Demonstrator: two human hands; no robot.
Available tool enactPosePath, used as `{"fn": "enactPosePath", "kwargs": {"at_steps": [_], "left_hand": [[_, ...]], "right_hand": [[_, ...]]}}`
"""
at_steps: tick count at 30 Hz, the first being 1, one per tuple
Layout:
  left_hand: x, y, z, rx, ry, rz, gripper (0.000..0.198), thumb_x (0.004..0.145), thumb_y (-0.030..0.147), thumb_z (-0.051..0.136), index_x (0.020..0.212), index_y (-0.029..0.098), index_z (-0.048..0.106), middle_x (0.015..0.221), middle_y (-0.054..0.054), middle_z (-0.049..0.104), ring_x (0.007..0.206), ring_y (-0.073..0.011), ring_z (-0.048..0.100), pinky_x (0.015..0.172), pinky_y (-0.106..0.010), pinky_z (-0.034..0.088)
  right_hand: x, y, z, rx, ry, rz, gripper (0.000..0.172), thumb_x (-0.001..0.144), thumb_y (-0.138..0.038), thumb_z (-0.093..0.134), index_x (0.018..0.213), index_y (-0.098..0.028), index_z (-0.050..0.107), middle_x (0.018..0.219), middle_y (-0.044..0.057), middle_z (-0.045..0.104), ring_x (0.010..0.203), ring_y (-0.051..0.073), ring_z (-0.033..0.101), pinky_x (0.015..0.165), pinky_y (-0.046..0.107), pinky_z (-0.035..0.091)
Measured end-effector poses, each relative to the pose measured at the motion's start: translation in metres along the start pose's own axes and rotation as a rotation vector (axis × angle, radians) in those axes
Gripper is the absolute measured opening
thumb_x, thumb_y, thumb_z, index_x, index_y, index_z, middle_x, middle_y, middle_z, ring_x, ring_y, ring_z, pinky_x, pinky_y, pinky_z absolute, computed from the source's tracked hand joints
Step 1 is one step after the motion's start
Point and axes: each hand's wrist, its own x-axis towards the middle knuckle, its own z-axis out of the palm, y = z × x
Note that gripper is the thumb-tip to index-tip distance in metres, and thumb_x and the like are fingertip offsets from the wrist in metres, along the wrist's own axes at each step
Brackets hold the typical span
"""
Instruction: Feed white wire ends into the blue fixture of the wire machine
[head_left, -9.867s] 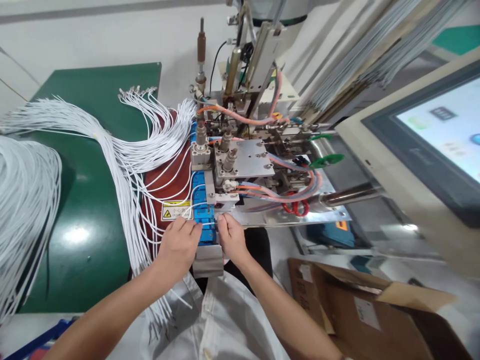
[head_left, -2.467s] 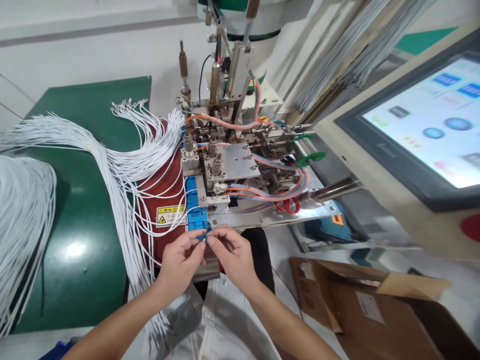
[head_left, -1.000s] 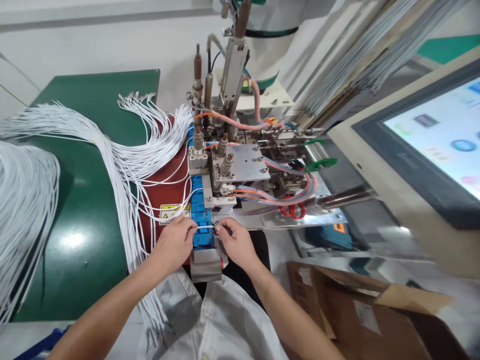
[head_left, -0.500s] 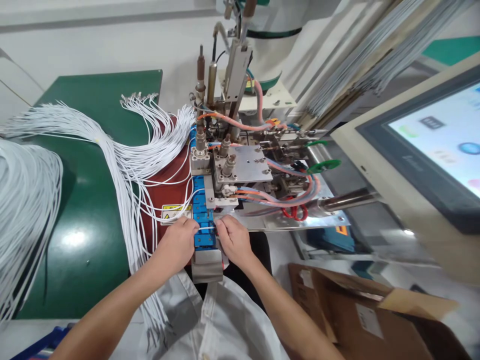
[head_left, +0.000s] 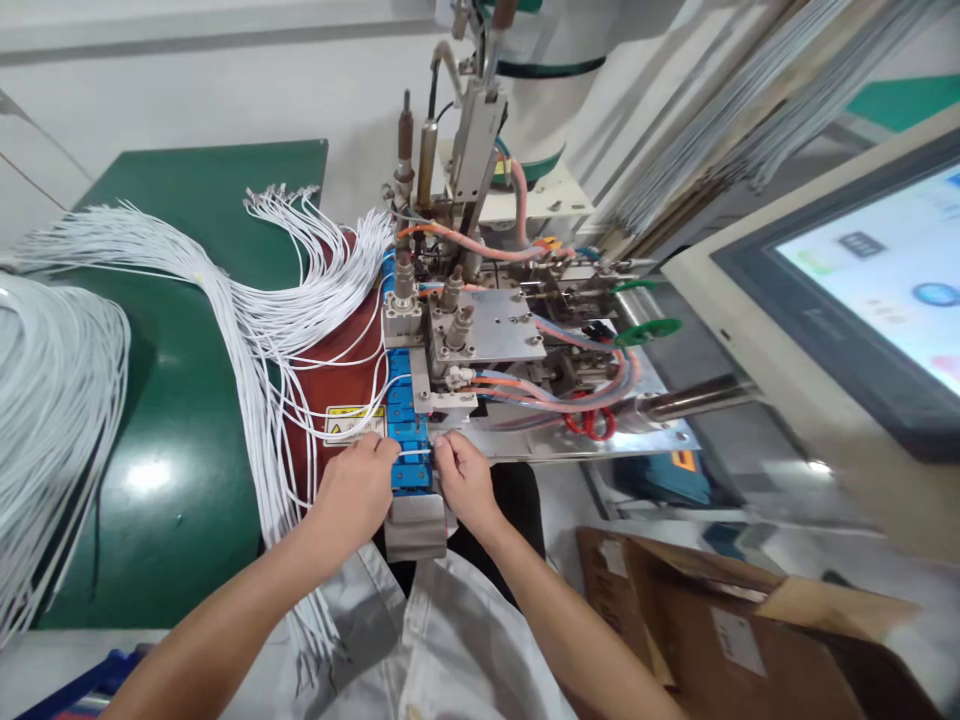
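A short stretch of white cable (head_left: pixel 414 453) runs across a blue fixture block (head_left: pixel 409 478) on the machine's track. My left hand (head_left: pixel 360 490) is closed on the cable at the left side of the block. At the block's right side my right hand (head_left: pixel 463 482) pinches the cable's end, which its fingers mostly hide. Just beyond my hands stands the machine (head_left: pixel 487 325), with metal plates, cylinders and orange hoses. Other white cables curve from the left into the blue blocks further along the track.
A large bundle of white cables (head_left: pixel 292 320) lies over the green table (head_left: pixel 180 540) on the left, beside a coiled bundle (head_left: pixel 52 420). A touchscreen panel (head_left: pixel 885 270) juts in at right. Below it sits an open cardboard box (head_left: pixel 720 640). A warning label (head_left: pixel 352 424) is near my left hand.
Both hands stay at the blue block with the cable between them. The view has shifted very slightly; little else differs.
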Motion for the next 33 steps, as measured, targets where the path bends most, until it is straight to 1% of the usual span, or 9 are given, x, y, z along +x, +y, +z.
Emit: {"fn": "enactPosePath", "kwargs": {"at_steps": [5,11,16,18,20,23,25,29,33], "left_hand": [[-0.002,0.001,-0.002,0.040,0.009,0.011,0.021,0.085,0.012,0.038,0.095,0.018,0.056,0.088,-0.007,0.056,0.078,-0.0196,0.057,0.068,-0.031,0.047],[-0.005,-0.006,0.002,-0.009,0.128,0.148,0.020,0.087,0.011,0.036,0.094,0.016,0.054,0.088,-0.007,0.055,0.081,-0.0201,0.054,0.072,-0.033,0.047],[-0.005,-0.010,0.005,-0.028,0.135,0.192,0.021,0.087,0.010,0.035,0.092,0.016,0.054,0.085,-0.006,0.054,0.078,-0.0192,0.053,0.074,-0.033,0.047],[-0.004,-0.010,0.006,0.000,0.173,0.210,0.022,0.086,0.009,0.037,0.097,0.015,0.054,0.087,-0.007,0.055,0.082,-0.0202,0.052,0.075,-0.033,0.046],[-0.002,-0.011,0.006,0.043,0.196,0.259,0.032,0.083,0.007,0.039,0.111,0.017,0.051,0.092,-0.007,0.054,0.087,-0.0210,0.050,0.077,-0.034,0.045],[0.002,-0.012,0.007,0.095,0.147,0.345,0.052,0.079,0.002,0.042,0.123,0.029,0.044,0.093,-0.005,0.052,0.083,-0.0199,0.049,0.075,-0.033,0.045],[0.004,-0.014,0.007,0.101,0.127,0.375,0.054,0.079,0.003,0.042,0.124,0.034,0.045,0.092,-0.005,0.051,0.082,-0.0195,0.048,0.074,-0.033,0.044],[0.006,-0.019,0.010,0.061,0.144,0.415,0.053,0.081,0.003,0.041,0.124,0.032,0.046,0.098,-0.007,0.051,0.086,-0.0196,0.047,0.078,-0.033,0.043],[0.007,-0.021,0.012,0.073,0.130,0.419,0.052,0.079,0.004,0.044,0.123,0.032,0.048,0.098,-0.006,0.051,0.087,-0.0200,0.047,0.080,-0.034,0.043]], "right_hand": [[0.001,0.005,-0.001,0.065,-0.030,0.041,0.034,0.085,-0.035,0.039,0.054,-0.021,0.034,0.052,-0.005,0.036,0.050,0.010,0.037,0.050,0.022,0.031],[0.000,0.006,-0.002,0.106,-0.003,0.085,0.035,0.085,-0.038,0.038,0.056,-0.020,0.039,0.052,-0.005,0.037,0.051,0.011,0.038,0.051,0.022,0.031],[-0.001,0.001,0.001,0.131,0.031,0.100,0.036,0.082,-0.039,0.044,0.053,-0.020,0.036,0.051,-0.006,0.035,0.050,0.010,0.036,0.051,0.022,0.028],[-0.001,0.001,0.002,0.155,0.037,0.109,0.035,0.082,-0.040,0.044,0.053,-0.020,0.037,0.051,-0.006,0.035,0.051,0.010,0.035,0.051,0.022,0.029],[-0.001,0.004,0.004,0.192,0.026,0.122,0.036,0.082,-0.041,0.044,0.054,-0.020,0.037,0.051,-0.006,0.035,0.050,0.010,0.035,0.050,0.022,0.030],[-0.001,0.010,0.005,0.260,0.002,0.147,0.037,0.084,-0.045,0.040,0.056,-0.020,0.037,0.051,-0.006,0.035,0.049,0.010,0.035,0.049,0.022,0.032],[-0.001,0.012,0.004,0.295,-0.003,0.158,0.038,0.085,-0.047,0.037,0.058,-0.020,0.039,0.052,-0.005,0.036,0.050,0.010,0.036,0.049,0.022,0.034],[-0.002,0.011,0.002,0.315,0.005,0.158,0.039,0.085,-0.048,0.036,0.059,-0.020,0.040,0.054,-0.005,0.038,0.052,0.011,0.038,0.051,0.023,0.035],[-0.002,0.008,0.002,0.289,0.013,0.144,0.036,0.083,-0.044,0.041,0.056,-0.020,0.037,0.054,-0.005,0.035,0.052,0.010,0.036,0.051,0.022,0.033]]}}
